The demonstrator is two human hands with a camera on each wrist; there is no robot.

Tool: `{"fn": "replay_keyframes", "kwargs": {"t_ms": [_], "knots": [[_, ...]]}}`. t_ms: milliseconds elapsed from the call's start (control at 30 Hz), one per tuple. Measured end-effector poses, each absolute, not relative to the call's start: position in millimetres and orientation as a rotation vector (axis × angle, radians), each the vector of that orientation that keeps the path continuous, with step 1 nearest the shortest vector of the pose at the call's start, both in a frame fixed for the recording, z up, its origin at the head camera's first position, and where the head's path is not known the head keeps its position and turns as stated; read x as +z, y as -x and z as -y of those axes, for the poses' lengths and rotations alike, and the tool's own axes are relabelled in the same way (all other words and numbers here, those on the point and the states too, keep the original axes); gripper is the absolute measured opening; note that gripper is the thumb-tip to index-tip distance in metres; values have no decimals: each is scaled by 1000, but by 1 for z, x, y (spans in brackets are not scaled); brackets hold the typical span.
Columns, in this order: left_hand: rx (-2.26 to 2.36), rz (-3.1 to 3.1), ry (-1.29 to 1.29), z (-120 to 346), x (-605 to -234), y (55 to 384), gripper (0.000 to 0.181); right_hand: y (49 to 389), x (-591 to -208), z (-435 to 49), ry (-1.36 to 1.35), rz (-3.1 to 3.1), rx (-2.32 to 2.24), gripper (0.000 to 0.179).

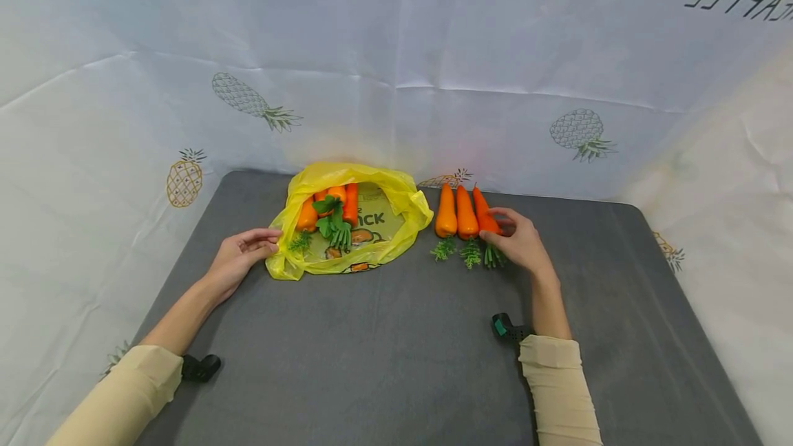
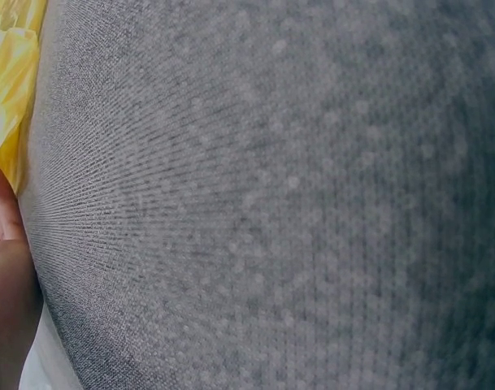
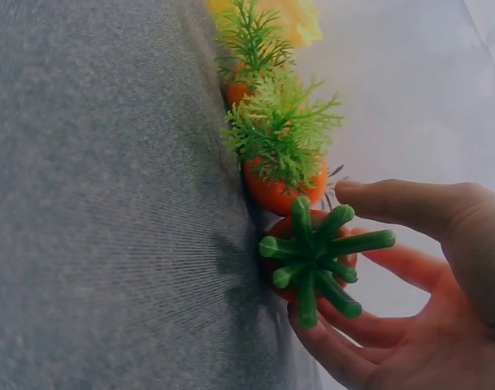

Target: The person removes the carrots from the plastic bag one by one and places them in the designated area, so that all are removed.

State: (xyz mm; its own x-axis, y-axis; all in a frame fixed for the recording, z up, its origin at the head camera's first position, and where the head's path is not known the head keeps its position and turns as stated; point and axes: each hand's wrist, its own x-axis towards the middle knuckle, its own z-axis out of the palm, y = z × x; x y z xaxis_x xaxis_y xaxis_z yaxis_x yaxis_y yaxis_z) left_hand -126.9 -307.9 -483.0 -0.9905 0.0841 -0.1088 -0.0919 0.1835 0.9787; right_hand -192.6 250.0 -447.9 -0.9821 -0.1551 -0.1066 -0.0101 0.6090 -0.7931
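A yellow plastic bag (image 1: 405, 188) lies on the table with its mouth toward me. Inside it are several orange carrots (image 1: 350, 205) with green tops. At the bag's left edge my left hand (image 1: 238, 257) pinches the plastic between thumb and fingers; the left wrist view catches only part of this hand (image 2: 7, 268). Right of the bag, three carrots lie side by side, tops toward me. My right hand (image 1: 520, 239) holds the rightmost carrot (image 1: 484, 215), thumb and fingers around its top end. Its short green stems (image 3: 312, 260) face the right wrist camera.
The left carrot (image 1: 445, 212) and middle carrot (image 1: 467, 213) of the row have feathery green leaves. A grey cloth covers the table (image 1: 372, 363). Behind it hangs a white sheet (image 1: 471, 40) printed with pineapples, close to the table's back edge.
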Motion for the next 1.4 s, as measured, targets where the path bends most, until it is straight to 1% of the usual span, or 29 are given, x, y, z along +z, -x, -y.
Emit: {"fn": "replay_keyframes", "kwargs": {"t_ms": [533, 833, 1067, 1400], "knots": [[1924, -2297, 6, 309, -484, 126, 48, 191, -433, -244, 109, -2717, -1347, 57], [1943, -2288, -4, 310, -485, 127, 47, 195, -419, -231, 232, -2757, -1330, 58], [1963, -2277, -22, 310, -486, 127, 45, 200, -410, -209, 293, -2749, -1370, 56], [1964, -2276, -9, 310, -486, 127, 47, 209, -396, -165, 436, -2723, -1406, 49]]}}
